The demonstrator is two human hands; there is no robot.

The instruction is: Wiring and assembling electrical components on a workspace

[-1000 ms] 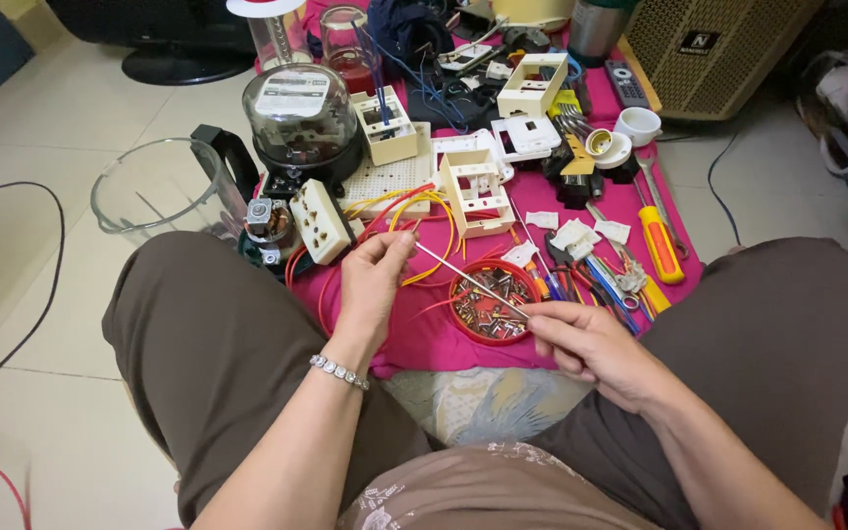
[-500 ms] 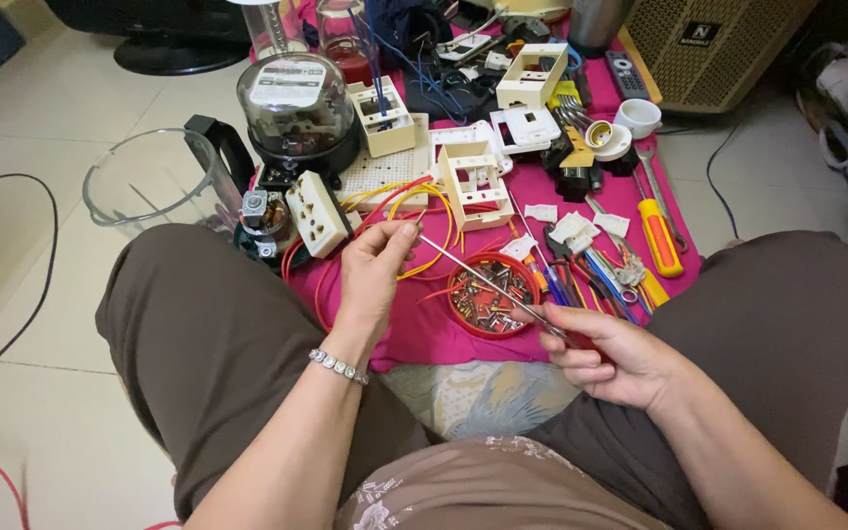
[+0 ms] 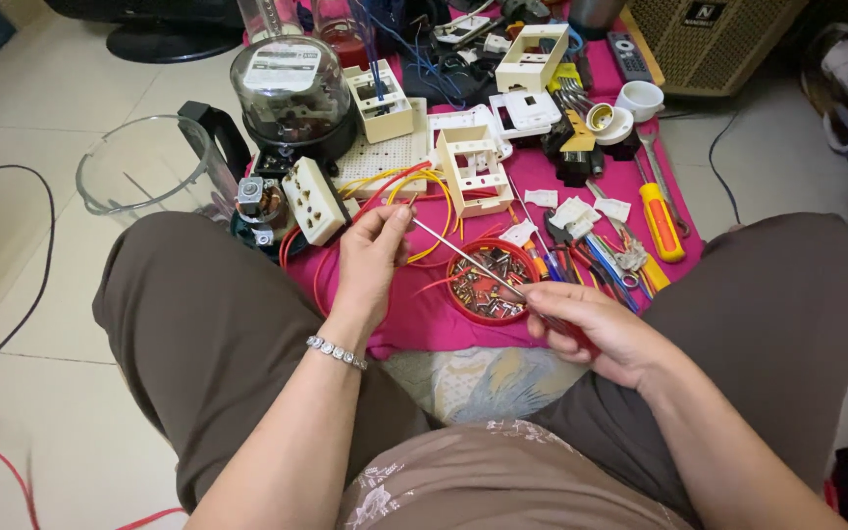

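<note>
Your left hand point(image 3: 373, 257) pinches the tip of a thin screwdriver point(image 3: 463, 257) between thumb and fingers; your right hand point(image 3: 596, 329) is wrapped tight round its handle end; the shaft runs between both grips, right over a red tray point(image 3: 463, 294) of small parts; yellow wires point(image 3: 414, 186) sit just past your left fingers.

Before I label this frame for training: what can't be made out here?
Head view only:
- Tool handle: hidden inside the right hand.
- What the left hand pinches: too small, covered by fingertips.
- Parts in the red dish: too small to identify.
- Speaker and fan base: cut off by the top edge.
- Glass jug: its base hidden behind the left knee.
</note>
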